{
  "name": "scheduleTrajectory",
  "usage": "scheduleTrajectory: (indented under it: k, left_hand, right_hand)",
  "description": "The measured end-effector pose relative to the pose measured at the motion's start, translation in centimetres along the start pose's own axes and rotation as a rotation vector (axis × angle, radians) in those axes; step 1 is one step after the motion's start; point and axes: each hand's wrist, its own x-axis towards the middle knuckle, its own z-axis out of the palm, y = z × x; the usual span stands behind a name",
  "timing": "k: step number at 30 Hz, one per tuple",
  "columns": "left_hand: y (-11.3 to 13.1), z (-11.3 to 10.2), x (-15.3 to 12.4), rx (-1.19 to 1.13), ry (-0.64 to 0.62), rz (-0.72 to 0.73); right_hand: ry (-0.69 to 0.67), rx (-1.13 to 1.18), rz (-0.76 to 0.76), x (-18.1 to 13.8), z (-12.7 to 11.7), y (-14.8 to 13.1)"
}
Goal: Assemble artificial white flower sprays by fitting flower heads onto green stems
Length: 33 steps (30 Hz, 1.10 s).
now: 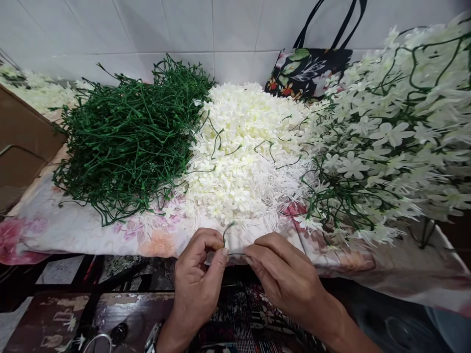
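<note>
In the head view, my left hand (200, 277) is closed in a pinch on a thin green plastic stem (225, 236), whose bent tip sticks up above the thumb. My right hand (285, 272) pinches the thin strand that stretches across the small gap between my hands. Both hands are held at the table's front edge. Just beyond them lies a heap of loose white artificial blossoms (228, 181), with a few green stems scattered on top. To its left is a large tangled pile of green plastic stems (128, 137).
Finished-looking white flower sprays (390, 142) are stacked high on the right. A floral bag (307, 73) leans against the tiled wall (176, 27). At far left stands a cardboard box (25, 137). Flowered cloth (88, 215) covers the table; a worn wooden surface (136, 314) is below left.
</note>
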Motion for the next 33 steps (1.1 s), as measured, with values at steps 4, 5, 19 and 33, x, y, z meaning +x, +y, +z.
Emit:
scheduleTrajectory:
  k: [4,5,19,33]
  left_hand:
    - [0.7,-0.7,0.4,-0.027,-0.145,-0.135]
    - [0.9,-0.8,0.6,-0.029,-0.186,-0.14]
    - [-0.3,-0.3,0.8,-0.301,-0.187,-0.36]
    - [-0.2,2.5,3.4,0.499,-0.138,0.274]
  right_hand:
    - [-0.135,-0.076,-0.09,0.1,-0.9,-0.1]
    - [-0.162,-0.1,-0.112,0.1,-1.0,-0.2]
    - [0.072,-0.322,0.033,-0.8,-2.9,1.8]
    - [-0.183,-0.616,0.176,1.2,0.6,2.1]
